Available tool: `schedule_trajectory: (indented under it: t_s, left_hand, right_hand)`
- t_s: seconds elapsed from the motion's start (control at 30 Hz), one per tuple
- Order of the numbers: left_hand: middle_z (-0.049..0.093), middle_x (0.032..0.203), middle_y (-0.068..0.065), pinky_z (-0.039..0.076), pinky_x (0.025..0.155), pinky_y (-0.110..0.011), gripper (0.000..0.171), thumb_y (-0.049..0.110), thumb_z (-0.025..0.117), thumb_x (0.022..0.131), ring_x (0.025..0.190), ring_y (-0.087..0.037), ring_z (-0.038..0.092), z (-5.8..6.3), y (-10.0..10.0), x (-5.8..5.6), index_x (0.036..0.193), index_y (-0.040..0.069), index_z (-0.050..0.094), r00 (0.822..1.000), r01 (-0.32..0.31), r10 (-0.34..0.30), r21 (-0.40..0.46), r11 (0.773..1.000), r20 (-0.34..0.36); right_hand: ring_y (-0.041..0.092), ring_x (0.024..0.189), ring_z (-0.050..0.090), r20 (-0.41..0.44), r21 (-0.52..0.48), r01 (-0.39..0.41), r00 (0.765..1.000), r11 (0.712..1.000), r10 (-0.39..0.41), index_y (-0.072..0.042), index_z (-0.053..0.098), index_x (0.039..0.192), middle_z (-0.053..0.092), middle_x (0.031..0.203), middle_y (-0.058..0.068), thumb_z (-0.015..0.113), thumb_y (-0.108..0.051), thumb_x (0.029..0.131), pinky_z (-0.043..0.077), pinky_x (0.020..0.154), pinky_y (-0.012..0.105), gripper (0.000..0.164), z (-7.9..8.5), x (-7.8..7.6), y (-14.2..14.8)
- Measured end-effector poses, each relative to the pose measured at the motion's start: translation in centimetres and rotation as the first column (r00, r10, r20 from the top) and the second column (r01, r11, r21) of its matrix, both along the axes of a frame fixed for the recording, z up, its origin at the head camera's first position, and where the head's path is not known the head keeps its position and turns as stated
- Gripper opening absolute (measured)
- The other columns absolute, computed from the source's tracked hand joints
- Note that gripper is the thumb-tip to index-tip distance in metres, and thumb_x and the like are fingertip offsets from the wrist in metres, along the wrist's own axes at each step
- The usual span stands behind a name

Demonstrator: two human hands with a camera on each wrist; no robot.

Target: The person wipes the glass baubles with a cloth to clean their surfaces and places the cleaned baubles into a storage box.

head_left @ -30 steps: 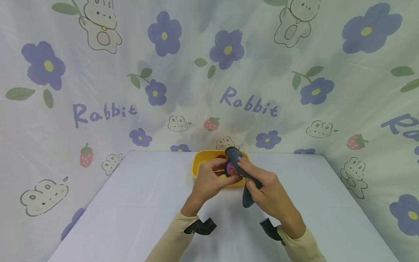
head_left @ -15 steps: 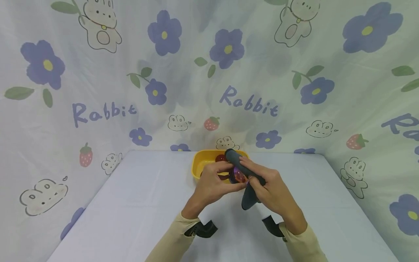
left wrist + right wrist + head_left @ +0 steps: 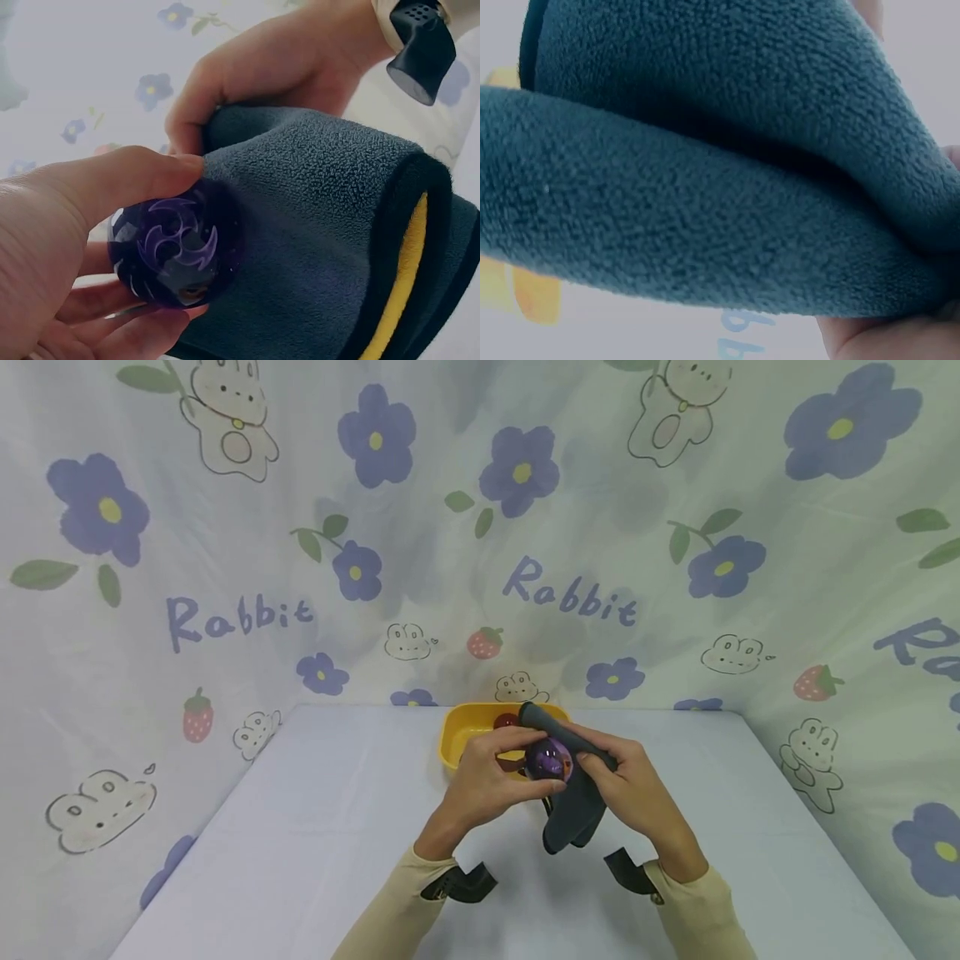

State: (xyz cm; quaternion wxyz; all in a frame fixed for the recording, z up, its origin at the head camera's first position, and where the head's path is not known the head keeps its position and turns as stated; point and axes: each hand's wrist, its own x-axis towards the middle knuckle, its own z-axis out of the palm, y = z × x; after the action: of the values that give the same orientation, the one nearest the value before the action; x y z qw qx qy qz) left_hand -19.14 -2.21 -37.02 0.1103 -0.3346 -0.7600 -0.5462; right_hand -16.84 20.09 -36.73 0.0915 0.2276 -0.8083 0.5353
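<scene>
My left hand point(image 3: 483, 781) holds a glossy, see-through purple ball point(image 3: 546, 762) between thumb and fingers, above the front of a yellow basin. A pale swirl emblem shows on the ball point(image 3: 178, 238) in the left wrist view. My right hand point(image 3: 641, 797) grips a folded dark blue-grey cloth point(image 3: 576, 810), whose fold lies against the ball's right side. The cloth point(image 3: 300, 225) has a fuzzy face, a black edge and a strip of yellow inside. In the right wrist view the cloth point(image 3: 690, 210) covers most of the picture and hides the ball.
The yellow basin point(image 3: 455, 737) stands at the back middle of the white table point(image 3: 337, 827), near the printed curtain point(image 3: 450, 543). Inside it lies a dark red ball point(image 3: 506, 721), partly hidden by hand and cloth. Black wrist cameras point(image 3: 465, 883) stick out from both sleeves.
The purple ball has moved slightly right and turned, its reddish side giving way to purple. My right hand has shifted a little right, and the cloth hangs wider below it.
</scene>
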Motion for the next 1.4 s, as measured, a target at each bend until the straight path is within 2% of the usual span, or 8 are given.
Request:
schedule_trajectory:
  t_s: [0.17,0.47,0.6,0.8,0.97,1.1,1.23,1.4]
  left_hand:
    - [0.075,0.119,-0.007,0.064,0.083,-0.028,0.053,0.015,0.092,0.077,0.103,-0.019,0.074,0.0,-0.3,-0.5,0.126,0.009,0.074,1.000,0.021,-0.022,0.031,0.999,0.020]
    - [0.075,0.118,-0.004,0.064,0.085,-0.029,0.050,0.016,0.091,0.078,0.103,-0.016,0.073,0.0,-0.7,-1.0,0.125,0.013,0.074,0.997,0.001,-0.007,0.069,0.998,0.079]
    - [0.075,0.120,-0.006,0.065,0.085,-0.032,0.050,0.017,0.090,0.079,0.101,-0.017,0.072,0.1,-0.9,-1.1,0.126,0.014,0.073,0.995,-0.008,0.000,0.085,0.996,0.097]
    - [0.074,0.123,-0.008,0.065,0.087,-0.041,0.050,0.018,0.089,0.081,0.101,-0.019,0.072,0.0,-1.0,-1.4,0.128,0.012,0.072,0.993,-0.018,0.007,0.104,0.994,0.114]
    - [0.074,0.125,-0.006,0.065,0.087,-0.034,0.051,0.024,0.088,0.082,0.103,-0.020,0.072,-0.2,-1.1,-1.6,0.130,0.014,0.071,0.990,-0.045,0.030,0.104,0.994,0.139]
    - [0.073,0.128,-0.008,0.064,0.088,-0.031,0.054,0.025,0.088,0.083,0.109,-0.022,0.073,-0.4,-1.1,-1.8,0.133,0.014,0.069,0.989,-0.037,0.021,0.109,0.993,0.149]
    - [0.073,0.128,-0.009,0.064,0.090,-0.037,0.056,0.023,0.088,0.083,0.109,-0.025,0.075,-0.4,-1.2,-2.0,0.134,0.013,0.069,0.985,-0.034,0.020,0.079,0.996,0.171]
    - [0.073,0.125,-0.007,0.063,0.094,-0.045,0.055,0.024,0.090,0.081,0.107,-0.026,0.076,-0.2,-1.4,-1.9,0.131,0.013,0.071,0.976,-0.052,0.051,0.001,0.999,0.212]
  right_hand:
    - [0.013,0.102,0.075,0.029,-0.026,-0.008,1.000,1.000,0.009,-0.004,0.057,0.147,0.063,0.142,0.024,0.049,-0.004,0.105,0.062,0.084,0.022,0.042,-0.1,-0.2,-0.1]
    - [0.031,0.112,0.073,0.084,-0.050,-0.004,0.996,0.999,0.008,-0.004,0.055,0.148,0.060,0.146,0.024,0.049,-0.004,0.104,0.063,0.088,0.028,0.044,-0.2,-0.3,-0.4]
    - [0.032,0.113,0.073,0.093,-0.047,0.015,0.996,0.999,-0.011,-0.005,0.056,0.147,0.061,0.145,0.022,0.050,-0.005,0.104,0.063,0.089,0.031,0.044,-0.1,-0.3,-0.5]
    - [0.030,0.114,0.072,0.113,-0.061,0.005,0.994,0.998,0.002,-0.004,0.056,0.147,0.059,0.147,0.022,0.051,-0.006,0.104,0.062,0.087,0.025,0.044,-0.1,-0.2,-0.6]
    - [0.030,0.112,0.073,0.114,-0.065,0.012,0.994,0.998,-0.005,-0.005,0.056,0.147,0.059,0.148,0.022,0.051,-0.005,0.104,0.062,0.085,0.024,0.044,-0.1,-0.2,-0.7]
    - [0.029,0.111,0.073,0.099,-0.046,0.052,0.994,0.998,-0.047,-0.005,0.058,0.146,0.061,0.145,0.021,0.051,-0.005,0.103,0.061,0.084,0.022,0.044,0.1,0.0,-0.9]
    - [0.029,0.111,0.073,0.096,-0.021,0.101,0.991,0.995,-0.098,-0.005,0.059,0.145,0.062,0.145,0.021,0.052,-0.006,0.102,0.061,0.083,0.021,0.043,0.3,0.4,-1.2]
    - [0.029,0.117,0.071,0.100,0.005,0.135,0.986,0.991,-0.135,-0.006,0.060,0.144,0.060,0.146,0.020,0.053,-0.007,0.102,0.061,0.086,0.024,0.043,0.6,0.7,-1.5]
